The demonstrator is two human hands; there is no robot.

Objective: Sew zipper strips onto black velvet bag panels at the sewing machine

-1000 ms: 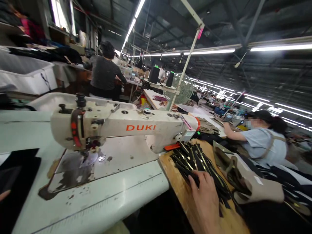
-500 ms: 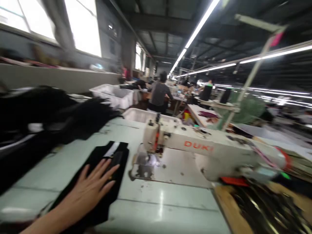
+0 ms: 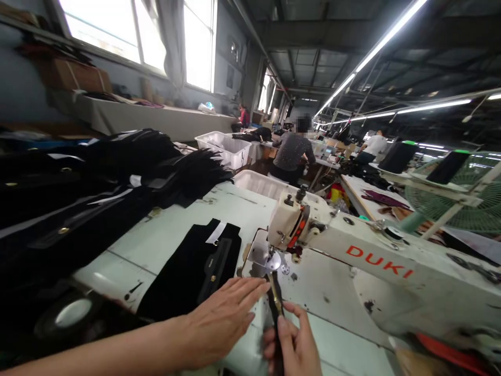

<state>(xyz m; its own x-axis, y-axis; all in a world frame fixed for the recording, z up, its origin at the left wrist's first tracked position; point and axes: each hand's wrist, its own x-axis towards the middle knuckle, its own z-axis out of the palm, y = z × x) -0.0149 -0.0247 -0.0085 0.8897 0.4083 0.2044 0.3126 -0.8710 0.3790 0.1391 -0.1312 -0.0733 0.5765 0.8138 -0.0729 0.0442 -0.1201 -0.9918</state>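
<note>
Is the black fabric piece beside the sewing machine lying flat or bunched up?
Flat. The black fabric piece lies spread on the table, left of the sewing machine, by the left hand.

A heap of black fabric pieces covers the left of the pale green table. Two white plastic bins stand beyond it. Farther back a seated person in a dark top works at another bench. On the right, black thread cones stand before a green fan.
</note>
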